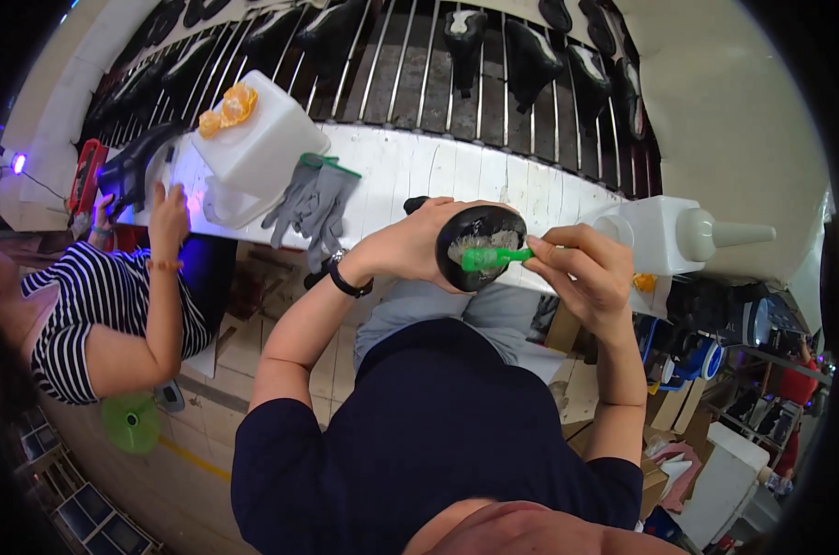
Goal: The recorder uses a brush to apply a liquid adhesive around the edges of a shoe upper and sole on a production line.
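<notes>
In front of your torso, above your lap and just off the near edge of the tabletop [410, 153]: 1 black shoe [484, 227], its rounded end toward you, with a rough greyish-white patch on that face. Your left hand [415, 248] has it from the left side; those fingers are mostly behind the shoe, so I can't tell their exact grip. Your right hand [586, 270] is pinching the handle of 1 green brush [493, 258] between thumb and fingers. Brush head lies across the patch; bristle contact is hard to make out. 1 dark watch [350, 280] on your left wrist.

On the white tabletop, left of the shoe: grey gloves [316, 199] with green cuff trim, partly over the edge, next to 1 white container [267, 148] with orange peel [229, 109] on top. To your right, 1 white bottle [665, 236], its long nozzle pointing right.

Beyond the tabletop, a rack [396, 69] of metal bars carries more black shoes [532, 63], several showing white patches. At far left, 1 co-worker [123, 305] in a striped top has their hands at another black shoe [135, 176].
</notes>
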### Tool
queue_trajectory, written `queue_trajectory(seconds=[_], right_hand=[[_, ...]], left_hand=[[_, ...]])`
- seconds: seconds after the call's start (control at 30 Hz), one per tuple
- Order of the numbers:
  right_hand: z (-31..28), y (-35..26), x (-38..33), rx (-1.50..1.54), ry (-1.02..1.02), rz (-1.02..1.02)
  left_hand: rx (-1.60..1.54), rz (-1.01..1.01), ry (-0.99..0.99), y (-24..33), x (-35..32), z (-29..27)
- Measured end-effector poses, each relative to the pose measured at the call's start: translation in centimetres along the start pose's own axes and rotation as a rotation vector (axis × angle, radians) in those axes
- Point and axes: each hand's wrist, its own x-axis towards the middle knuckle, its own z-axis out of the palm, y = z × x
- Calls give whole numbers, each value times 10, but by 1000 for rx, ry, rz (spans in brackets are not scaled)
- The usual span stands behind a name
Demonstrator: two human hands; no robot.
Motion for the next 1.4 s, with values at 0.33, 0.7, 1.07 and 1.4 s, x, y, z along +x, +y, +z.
queue_trajectory(seconds=[0.33, 0.7, 1.07, 1.4], right_hand=[[-21, 35, 46, -282, -28, -96], [-25, 74, 45, 52, -36, 164], [-11, 91, -79, 144, -60, 574], [-4, 85, -174, -613, 168, 1146]], left_hand=[[-279, -82, -474, -50, 60, -51], [-313, -130, -553, -82, 73, -72], [-635, -382, 136, -124, 24, -42], [-1494, -252, 388, -125, 2, 38]])
